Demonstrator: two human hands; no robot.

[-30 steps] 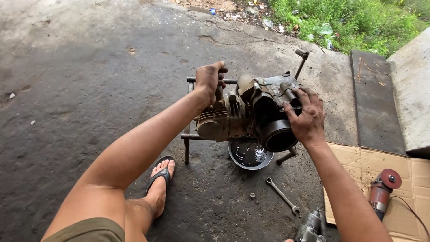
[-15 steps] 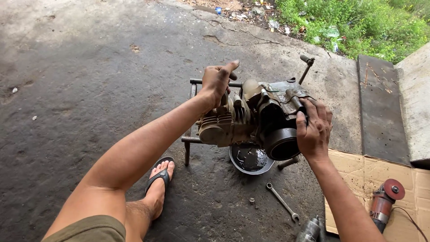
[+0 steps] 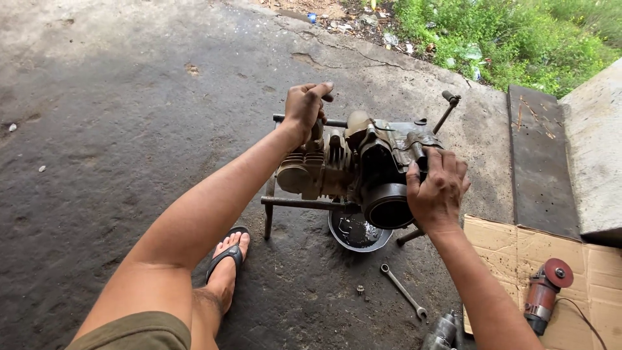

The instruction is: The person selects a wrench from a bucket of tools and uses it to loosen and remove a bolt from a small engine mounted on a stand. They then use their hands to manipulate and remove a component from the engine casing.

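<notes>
Rough, cracked concrete floor (image 3: 129, 97) beside grass. A grimy finned metal engine (image 3: 353, 165) sits on a bar stand (image 3: 304, 203); left hand (image 3: 304, 107) and right hand (image 3: 437, 188) both clasp it.

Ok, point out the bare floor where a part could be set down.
Bare concrete floor spreads left of the engine. Crowded below it: oil pan, nut, wrench, and angle grinder on cardboard.

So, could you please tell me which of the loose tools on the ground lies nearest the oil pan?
The spanner, lying on bare concrete just right of the pan; the angle grinder sits farther off on cardboard.
</notes>
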